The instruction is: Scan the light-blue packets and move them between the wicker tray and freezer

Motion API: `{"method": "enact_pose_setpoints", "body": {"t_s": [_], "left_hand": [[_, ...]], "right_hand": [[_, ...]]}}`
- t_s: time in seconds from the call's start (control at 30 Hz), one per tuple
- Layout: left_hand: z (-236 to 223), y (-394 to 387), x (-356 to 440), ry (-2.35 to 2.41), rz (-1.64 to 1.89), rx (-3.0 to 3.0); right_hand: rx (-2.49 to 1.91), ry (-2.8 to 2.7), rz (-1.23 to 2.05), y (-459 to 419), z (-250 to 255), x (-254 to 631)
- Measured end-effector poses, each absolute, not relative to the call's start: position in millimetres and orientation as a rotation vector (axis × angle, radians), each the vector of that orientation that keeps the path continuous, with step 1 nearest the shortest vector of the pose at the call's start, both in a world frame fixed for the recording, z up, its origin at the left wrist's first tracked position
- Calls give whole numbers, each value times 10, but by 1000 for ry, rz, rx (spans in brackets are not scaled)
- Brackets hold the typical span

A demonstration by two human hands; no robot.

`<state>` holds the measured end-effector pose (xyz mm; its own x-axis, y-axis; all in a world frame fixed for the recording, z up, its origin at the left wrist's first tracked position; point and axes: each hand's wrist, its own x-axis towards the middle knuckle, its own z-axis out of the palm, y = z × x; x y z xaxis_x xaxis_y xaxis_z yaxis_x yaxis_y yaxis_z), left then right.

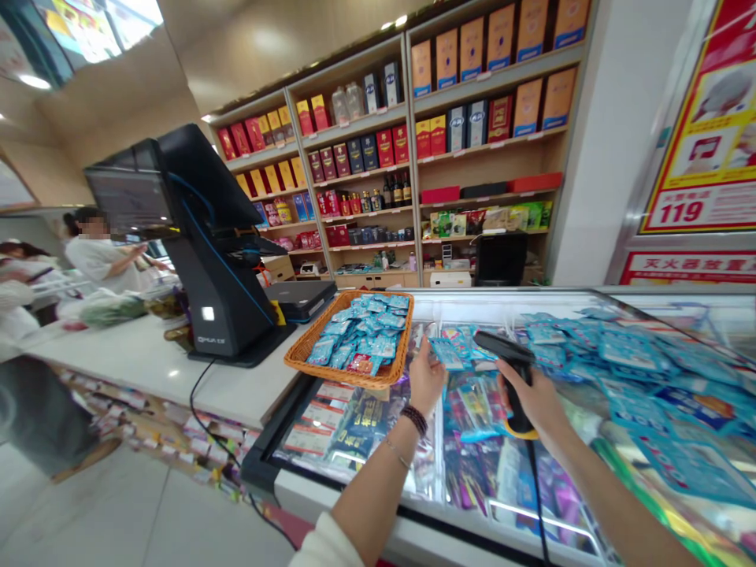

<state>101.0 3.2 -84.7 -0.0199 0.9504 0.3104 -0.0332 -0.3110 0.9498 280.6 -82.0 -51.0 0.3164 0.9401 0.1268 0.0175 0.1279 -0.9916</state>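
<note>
My right hand (540, 398) is wrapped round the handle of a black barcode scanner (509, 346), whose head points left. A cable runs down from its yellow-edged base. In front of the scanner, my left hand (426, 379) has its fingers closed at the edge of a small blue packet (447, 353). Left of that hand stands a wicker basket (301, 358) heaped with similar blue packets (360, 331). More blue packets (626, 350) lie in a loose pile on the glass freezer lid to the right.
Below my hands is a glass-topped freezer (378, 480) with packaged goods inside. A checkout terminal (227, 260) stands on the white counter (236, 394) at left, its cable hanging over the edge. Shelves of boxes and bottles (366, 150) line the back. People stand at far left.
</note>
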Motion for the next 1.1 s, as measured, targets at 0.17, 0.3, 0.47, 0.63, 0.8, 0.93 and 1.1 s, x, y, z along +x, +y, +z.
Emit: {"method": "enact_pose_setpoints", "body": {"t_s": [0.17, 0.3, 0.47, 0.63, 0.8, 0.93, 1.1], "left_hand": [[-854, 83, 951, 932, 1525, 1260], [-875, 80, 972, 879, 1577, 1179], [-926, 105, 967, 853, 1613, 1192], [-957, 125, 952, 879, 1609, 1198], [-977, 125, 940, 885, 1613, 1238], [-972, 119, 940, 905, 1606, 1240], [-946, 102, 944, 934, 1594, 1226]], "right_hand": [[-1335, -1117, 906, -800, -559, 2812], [-1333, -1199, 916, -783, -620, 2836], [-1391, -1339, 899, -781, -655, 2856], [-1421, -1372, 887, -799, -631, 2838], [-1425, -1372, 882, -808, -620, 2830], [-1425, -1380, 881, -822, -607, 2825], [-1404, -1368, 857, -853, -577, 2811]]}}
